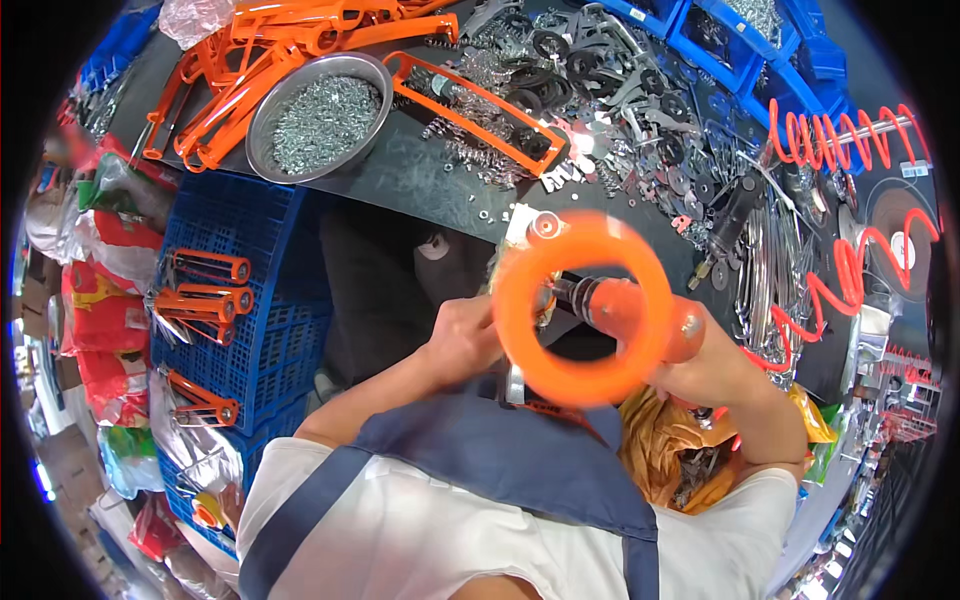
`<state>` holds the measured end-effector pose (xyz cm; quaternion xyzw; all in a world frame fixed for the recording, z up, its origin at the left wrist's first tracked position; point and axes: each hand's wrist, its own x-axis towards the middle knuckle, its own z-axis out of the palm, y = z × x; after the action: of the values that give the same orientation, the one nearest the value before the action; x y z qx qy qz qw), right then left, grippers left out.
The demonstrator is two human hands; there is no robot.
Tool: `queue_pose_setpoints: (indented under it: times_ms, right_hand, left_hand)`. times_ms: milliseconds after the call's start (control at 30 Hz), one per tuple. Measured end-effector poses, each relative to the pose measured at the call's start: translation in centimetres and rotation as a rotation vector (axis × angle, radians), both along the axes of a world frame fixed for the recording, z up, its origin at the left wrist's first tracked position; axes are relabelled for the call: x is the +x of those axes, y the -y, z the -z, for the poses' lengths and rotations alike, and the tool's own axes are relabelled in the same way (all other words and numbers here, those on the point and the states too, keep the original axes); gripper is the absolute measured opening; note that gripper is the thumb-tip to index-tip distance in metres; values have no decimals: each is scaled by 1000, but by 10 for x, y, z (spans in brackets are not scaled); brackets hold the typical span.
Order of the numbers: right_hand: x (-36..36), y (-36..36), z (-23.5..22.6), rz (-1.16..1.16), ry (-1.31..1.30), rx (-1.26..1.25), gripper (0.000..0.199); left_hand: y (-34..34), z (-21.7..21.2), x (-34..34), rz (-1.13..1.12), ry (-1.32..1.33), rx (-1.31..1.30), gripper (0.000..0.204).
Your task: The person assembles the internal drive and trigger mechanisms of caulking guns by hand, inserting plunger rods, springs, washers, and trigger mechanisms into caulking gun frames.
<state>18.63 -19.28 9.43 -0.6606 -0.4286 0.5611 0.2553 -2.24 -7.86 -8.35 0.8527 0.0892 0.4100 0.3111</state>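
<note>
The dark table [420, 180] filled the upper half of your view, strewn with loose metal parts. At about nine o'clock from your hands, a blue crate [250, 330] stood below the table edge, with several finished orange-handled tools [200, 300] lying on it. At eleven o'clock on the table sat a round metal bowl [318, 115] heaped with small screws, and just past it, toward twelve, a pile of orange frames [270, 60]. At two o'clock an orange coiled hose [850, 140] looped across the table beside blue bins [740, 40].

In the centre, just in front of your chest, you held an orange power driver [640, 310]; a blurred orange ring [582, 308] of hose lay across it, nearest the camera. Your right hand [715, 365], at about four o'clock from the ring, was clenched around the driver's orange body, fingers wrapped tight. Your left hand [462, 335], at nine o'clock from the ring, had its fingers closed on a small metal workpiece [543, 300] against the driver's dark tip; the ring hid most of that piece, so you could not make out its shape. A yellow bag [670, 450] of parts lay under your right forearm at five o'clock.
</note>
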Motion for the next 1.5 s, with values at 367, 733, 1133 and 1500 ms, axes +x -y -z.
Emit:
queue_pose_setpoints:
  times_ms: [367,733,1133,1500]
  right_hand:
    - [-4,-47,-26,-350,285,206,22]
    - [0,-91,-40,-554,351,-164,13]
    - [-7,-40,-59,-345,347,10,21]
    - [-17,43,-15,217,-185,-8,25]
  left_hand:
    - [-7,-14,5,44,-163,-16,14]
    - [-2,-9,10,-29,-51,23,12]
    - [8,-17,-3,-71,-110,-9,13]
    - [-5,-59,-46,66,25,-1929,22]
